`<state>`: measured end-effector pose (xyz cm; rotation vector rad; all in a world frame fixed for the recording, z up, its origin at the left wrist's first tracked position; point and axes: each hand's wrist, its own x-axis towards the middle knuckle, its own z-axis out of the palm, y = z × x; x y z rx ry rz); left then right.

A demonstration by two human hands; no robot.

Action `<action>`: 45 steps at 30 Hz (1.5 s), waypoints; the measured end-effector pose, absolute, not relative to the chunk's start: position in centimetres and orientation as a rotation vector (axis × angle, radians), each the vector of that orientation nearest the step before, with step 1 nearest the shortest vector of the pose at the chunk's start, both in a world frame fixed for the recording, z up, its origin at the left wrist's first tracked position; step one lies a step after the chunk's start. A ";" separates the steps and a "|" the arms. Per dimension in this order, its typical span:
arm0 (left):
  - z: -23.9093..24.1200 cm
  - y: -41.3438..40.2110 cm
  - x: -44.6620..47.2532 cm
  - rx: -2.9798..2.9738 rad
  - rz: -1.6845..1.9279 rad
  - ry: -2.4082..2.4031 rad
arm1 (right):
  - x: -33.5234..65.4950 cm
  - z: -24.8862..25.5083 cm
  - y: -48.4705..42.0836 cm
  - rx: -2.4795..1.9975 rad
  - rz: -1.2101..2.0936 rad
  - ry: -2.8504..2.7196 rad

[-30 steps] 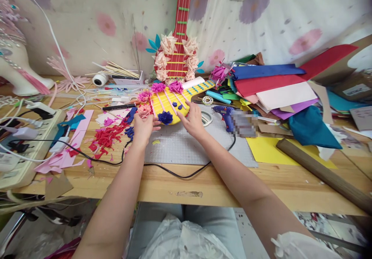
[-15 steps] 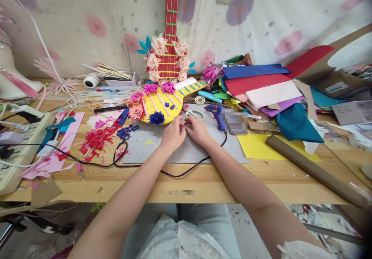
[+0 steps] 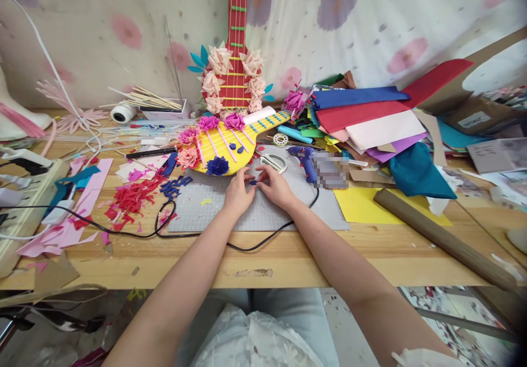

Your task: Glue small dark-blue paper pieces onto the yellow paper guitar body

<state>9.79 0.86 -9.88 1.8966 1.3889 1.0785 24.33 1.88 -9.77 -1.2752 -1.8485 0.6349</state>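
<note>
Between my fingertips, over the grey cutting mat (image 3: 214, 216), is a small dark blue petal (image 3: 252, 182). My left hand (image 3: 239, 192) pinches it from one side, and my right hand (image 3: 275, 187) from the other. Just beyond lies a yellow paper guitar (image 3: 222, 146) with pink and magenta flowers and a dark blue flower (image 3: 218, 166). Two loose blue petals (image 3: 236, 148) rest on its body. Scissors (image 3: 273, 161) with pale handles lie behind my right hand. To the right sits a blue glue gun (image 3: 303, 162).
A red flowered guitar (image 3: 235, 81) leans on the curtain. Red scraps (image 3: 135, 196) and blue scraps (image 3: 175, 187) lie left of the mat. Coloured sheets (image 3: 366, 114) pile up at right, near a brown roll (image 3: 440, 235). The glue gun's black cable (image 3: 263, 246) crosses the table front; a power strip (image 3: 37, 213) stands left.
The blue petal between my fingertips now shows more clearly, with my fingers slightly raised and spread around it. The whole view has shifted a little; the things on the table stay put.
</note>
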 end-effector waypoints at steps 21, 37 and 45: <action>-9.1 1.1 10.2 1.691 1.112 1.488 | 23.6 -10.9 2.9 -1.188 0.893 -1.549; -9.6 1.4 10.3 1.753 1.117 1.506 | 23.6 -10.4 2.8 -1.280 0.832 -1.579; -9.5 1.3 10.4 1.761 1.137 1.539 | 23.8 -10.6 2.9 -1.263 0.871 -1.599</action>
